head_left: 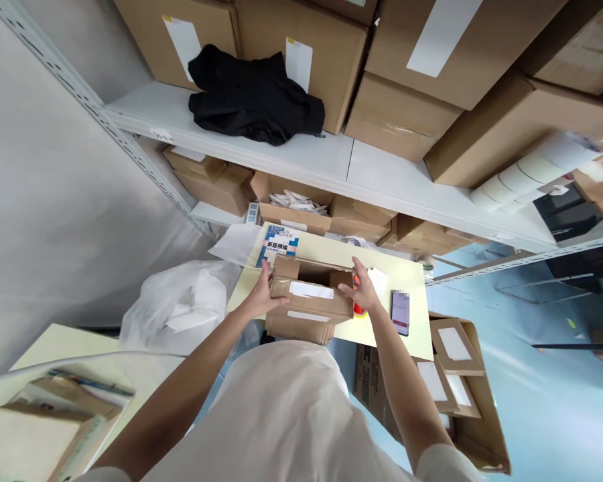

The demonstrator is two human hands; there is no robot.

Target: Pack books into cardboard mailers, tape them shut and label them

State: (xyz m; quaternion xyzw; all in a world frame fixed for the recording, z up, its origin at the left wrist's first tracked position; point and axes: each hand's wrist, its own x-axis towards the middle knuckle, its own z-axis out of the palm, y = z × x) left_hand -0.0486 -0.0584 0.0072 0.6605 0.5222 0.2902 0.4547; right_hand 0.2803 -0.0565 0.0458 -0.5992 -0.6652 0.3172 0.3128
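Cardboard box [311,306] sits at the near edge of the pale yellow table [418,314], partly open; I have it grasped between the left hand [265,294] at its nine o'clock and the right hand [362,288] at three. On my feed, a phone [400,312] lies at three, a book [280,246] at eleven and, farther, black clothing [256,97] on a shelf [382,175] toward twelve.

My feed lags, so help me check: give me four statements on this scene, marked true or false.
The left hand and right hand are at opposite sides of an open brown cardboard box. True.
A dark-edged rectangular smartphone lies left of the box. False: the smartphone lies to its right.
A black cloth garment lies on the white shelf. True.
A blue-and-white printed book stands on the floor. False: the book lies on the pale yellow table.
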